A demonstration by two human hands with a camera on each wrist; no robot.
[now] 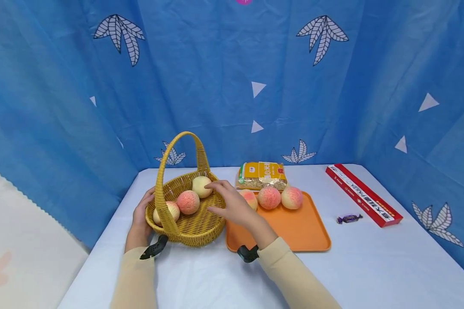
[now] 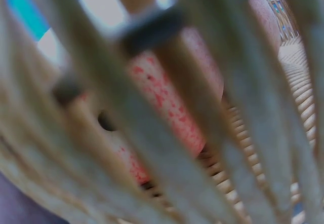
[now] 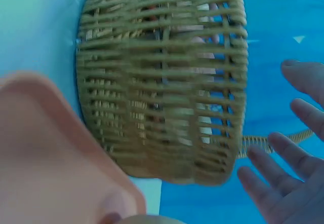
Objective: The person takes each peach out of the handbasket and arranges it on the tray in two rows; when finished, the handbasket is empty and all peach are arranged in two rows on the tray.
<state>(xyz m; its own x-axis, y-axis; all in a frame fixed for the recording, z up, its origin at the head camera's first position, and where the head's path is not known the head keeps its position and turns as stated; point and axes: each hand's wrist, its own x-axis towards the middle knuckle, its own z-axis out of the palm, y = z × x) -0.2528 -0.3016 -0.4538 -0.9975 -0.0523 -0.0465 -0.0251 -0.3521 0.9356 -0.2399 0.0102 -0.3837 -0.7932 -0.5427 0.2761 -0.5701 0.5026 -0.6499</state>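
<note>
A yellow wicker basket point(image 1: 201, 239) with a tall arched handle stands at the left, with three toy peaches inside: a pale one point(image 1: 201, 186) at the back, a pink one point(image 1: 188, 202) in the middle, and a cream-pink one point(image 1: 172, 211) partly behind the handle. My left hand point(image 1: 142, 212) grips the basket's left side near the foot of the handle. Its wrist view is filled by blurred weave, with a peach point(image 2: 172, 112) showing through. My right hand point(image 1: 233, 204) reaches over the right rim, fingers spread and holding nothing, fingertips close to the pale peach.
An orange tray point(image 1: 294, 234) lies right of the basket, with three more peaches point(image 1: 269, 198) along its far edge. Behind it is a yellow food packet point(image 1: 262, 175). A purple-wrapped candy point(image 1: 349, 219) and a red pasta box point(image 1: 363, 194) lie farther right. Blue curtains surround the table.
</note>
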